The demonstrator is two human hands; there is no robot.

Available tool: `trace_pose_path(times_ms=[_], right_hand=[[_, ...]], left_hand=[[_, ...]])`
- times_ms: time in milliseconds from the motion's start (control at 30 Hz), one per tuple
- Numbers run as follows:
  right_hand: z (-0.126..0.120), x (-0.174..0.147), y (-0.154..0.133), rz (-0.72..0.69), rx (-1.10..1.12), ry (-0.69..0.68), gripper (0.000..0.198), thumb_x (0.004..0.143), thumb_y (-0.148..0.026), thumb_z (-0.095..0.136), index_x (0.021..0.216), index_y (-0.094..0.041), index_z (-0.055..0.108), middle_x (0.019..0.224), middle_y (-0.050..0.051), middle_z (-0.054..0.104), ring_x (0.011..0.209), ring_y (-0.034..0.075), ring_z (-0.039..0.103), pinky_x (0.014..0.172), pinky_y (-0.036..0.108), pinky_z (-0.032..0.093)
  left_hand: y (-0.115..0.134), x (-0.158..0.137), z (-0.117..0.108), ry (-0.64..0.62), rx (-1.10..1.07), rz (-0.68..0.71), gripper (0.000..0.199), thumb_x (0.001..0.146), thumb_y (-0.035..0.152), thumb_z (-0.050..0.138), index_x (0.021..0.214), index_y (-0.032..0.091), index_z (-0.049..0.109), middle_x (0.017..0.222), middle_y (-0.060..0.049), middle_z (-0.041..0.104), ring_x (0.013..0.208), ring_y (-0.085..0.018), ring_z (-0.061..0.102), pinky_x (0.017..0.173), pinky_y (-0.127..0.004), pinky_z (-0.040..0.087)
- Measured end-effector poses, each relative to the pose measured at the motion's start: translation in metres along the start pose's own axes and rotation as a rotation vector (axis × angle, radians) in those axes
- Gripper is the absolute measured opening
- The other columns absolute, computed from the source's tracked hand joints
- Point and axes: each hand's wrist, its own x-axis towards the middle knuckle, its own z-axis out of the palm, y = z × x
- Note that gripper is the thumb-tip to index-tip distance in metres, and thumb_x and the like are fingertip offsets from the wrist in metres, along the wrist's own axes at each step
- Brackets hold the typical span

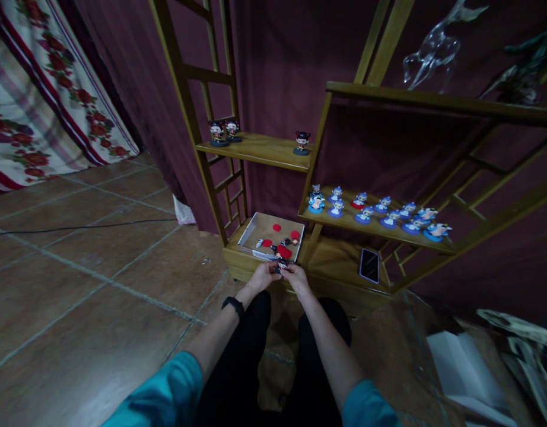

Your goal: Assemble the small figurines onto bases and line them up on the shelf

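One figurine (282,264), pinched between your left grip (263,276) and right grip (296,277); slackening could drop it. Box (262,227) just beyond.

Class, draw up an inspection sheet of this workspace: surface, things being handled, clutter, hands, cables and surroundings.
Surface: wooden bottom shelf, bearing a shallow box.
Things being handled: one small dark-haired figurine at the box's near edge; red pieces and other small parts lie inside the box.
Clutter: phone on the bottom shelf, right of the box; white box at lower right.
Hands: left hand and right hand both hold the figurine.
Cables: one dark cable across the tiled floor, at left.
Surroundings: dark red curtain behind; finished-looking figurines on higher shelves.
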Motion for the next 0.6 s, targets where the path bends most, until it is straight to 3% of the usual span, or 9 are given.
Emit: trace_pose_path(times_ms=[600], right_hand=[[0.0037, -0.0088, -0.0081, 0.043, 0.09, 0.01, 0.025, 0.047, -0.036, 0.071, 0.061, -0.017, 0.063, 0.056, 0.0, 0.063, 0.053, 0.015, 0.057, 0.06, 0.03, 0.047]], left_hand=[[0.0097, -0.0082, 0.0084, 0.088, -0.026, -0.048, 0.04, 0.048, 0.014, 0.074, 0.087, 0.009, 0.065, 0.076, -0.005, 0.068, 0.067, -0.015, 0.06, 0.073, -0.031, 0.047]])
